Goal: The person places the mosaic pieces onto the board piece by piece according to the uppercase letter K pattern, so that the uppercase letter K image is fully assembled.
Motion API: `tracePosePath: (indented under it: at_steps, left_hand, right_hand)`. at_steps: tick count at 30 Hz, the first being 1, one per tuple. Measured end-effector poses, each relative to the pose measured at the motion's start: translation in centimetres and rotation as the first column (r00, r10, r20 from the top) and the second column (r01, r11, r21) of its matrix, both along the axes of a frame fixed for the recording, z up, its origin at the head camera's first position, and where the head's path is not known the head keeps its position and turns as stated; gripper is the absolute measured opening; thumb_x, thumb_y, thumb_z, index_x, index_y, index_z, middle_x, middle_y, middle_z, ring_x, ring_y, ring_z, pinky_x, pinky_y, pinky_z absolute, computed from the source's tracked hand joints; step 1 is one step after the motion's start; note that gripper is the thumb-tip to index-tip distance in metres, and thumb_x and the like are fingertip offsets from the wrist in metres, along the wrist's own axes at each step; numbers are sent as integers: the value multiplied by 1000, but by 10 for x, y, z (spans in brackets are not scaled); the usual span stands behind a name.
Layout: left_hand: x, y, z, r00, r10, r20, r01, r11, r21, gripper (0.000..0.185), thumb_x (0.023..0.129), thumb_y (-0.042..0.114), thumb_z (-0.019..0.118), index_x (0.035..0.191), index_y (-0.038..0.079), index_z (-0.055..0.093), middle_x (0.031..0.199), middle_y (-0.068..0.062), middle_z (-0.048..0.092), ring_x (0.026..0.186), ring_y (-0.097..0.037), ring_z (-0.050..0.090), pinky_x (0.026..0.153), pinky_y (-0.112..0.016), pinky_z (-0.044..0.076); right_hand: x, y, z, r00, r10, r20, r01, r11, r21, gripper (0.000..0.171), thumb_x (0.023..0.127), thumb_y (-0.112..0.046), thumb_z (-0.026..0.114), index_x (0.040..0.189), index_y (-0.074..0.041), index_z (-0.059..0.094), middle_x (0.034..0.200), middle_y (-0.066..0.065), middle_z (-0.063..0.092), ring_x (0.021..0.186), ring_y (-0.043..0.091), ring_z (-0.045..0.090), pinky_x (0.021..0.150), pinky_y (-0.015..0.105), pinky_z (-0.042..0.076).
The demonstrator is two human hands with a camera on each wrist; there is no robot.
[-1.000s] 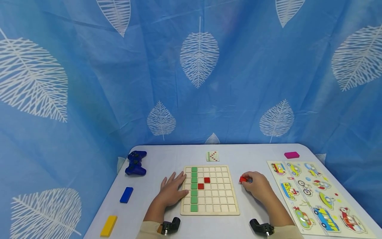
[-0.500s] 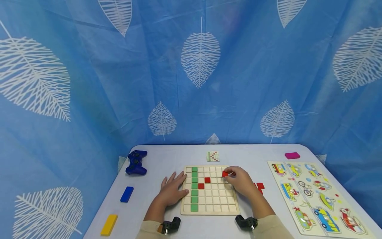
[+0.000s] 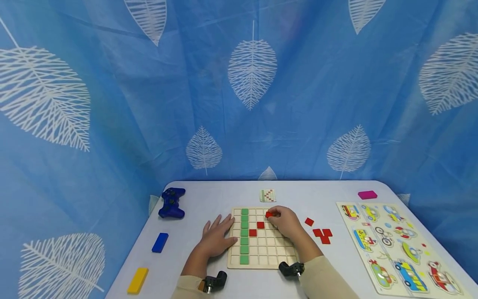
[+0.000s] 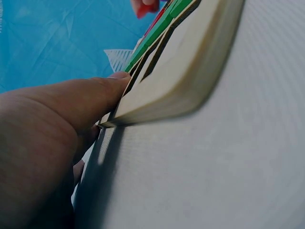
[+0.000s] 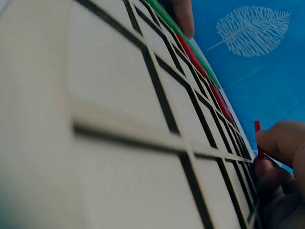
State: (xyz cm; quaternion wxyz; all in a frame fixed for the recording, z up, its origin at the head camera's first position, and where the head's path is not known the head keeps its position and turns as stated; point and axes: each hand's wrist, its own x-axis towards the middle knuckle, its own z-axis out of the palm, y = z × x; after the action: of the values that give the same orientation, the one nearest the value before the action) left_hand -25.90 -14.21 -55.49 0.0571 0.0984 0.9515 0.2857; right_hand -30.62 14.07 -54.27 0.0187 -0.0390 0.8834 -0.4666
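A wooden grid board (image 3: 266, 250) lies mid-table, with a column of green tiles (image 3: 244, 241) near its left side. Two red tiles, one of them a lower red tile (image 3: 252, 233), sit diagonally in its cells. My right hand (image 3: 285, 222) pinches another red tile (image 3: 269, 214) over the board's upper right part; the right wrist view shows this held tile (image 5: 259, 138) on edge between thumb and finger. My left hand (image 3: 216, 238) rests with spread fingers on the board's left edge, its thumb (image 4: 102, 93) on the rim in the left wrist view.
Several loose red tiles (image 3: 325, 240) lie right of the board. A small pattern card (image 3: 267, 195) is behind it. A picture puzzle board (image 3: 401, 249) and a pink block (image 3: 367, 194) are at right. A game controller (image 3: 172, 202), blue block (image 3: 159, 242) and yellow block (image 3: 137, 280) are at left.
My right hand has carried a red tile leftward from the table beside the board to above its upper right cells, uncovering the loose red tiles. My left hand has stayed in place.
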Motion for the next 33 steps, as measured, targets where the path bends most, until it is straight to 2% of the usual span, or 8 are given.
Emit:
tracePosePath:
  at_steps: [6, 19, 33]
  left_hand:
    - [-1, -1, 0, 1000, 14, -6, -14, 1000, -13, 77, 93, 44, 76, 161, 24, 45, 171, 4, 34, 163, -34, 14, 127, -66, 0]
    - [-1, -2, -3, 1000, 14, -3, -14, 1000, -13, 77, 93, 44, 75, 161, 24, 45, 171, 3, 34, 163, -34, 14, 127, -66, 0]
    - [-1, 1, -2, 1000, 10, -2, -10, 1000, -8, 76, 94, 44, 75, 161, 25, 44, 171, 4, 34, 163, -33, 14, 128, -66, 0]
  right_hand:
    - [-3, -5, 1, 999, 1, 47, -1, 1000, -3, 21, 95, -15, 76, 115, -14, 76, 113, 3, 73, 104, 21, 66, 93, 46, 56]
    - [-5, -5, 2, 998, 30, 49, -32, 998, 59, 21, 95, -11, 73, 114, -16, 77, 120, 4, 71, 110, 24, 63, 97, 49, 53]
    - [-5, -2, 1, 999, 26, 25, -29, 995, 99, 21, 93, -10, 74, 112, -17, 79, 109, 5, 64, 99, 23, 56, 90, 45, 50]
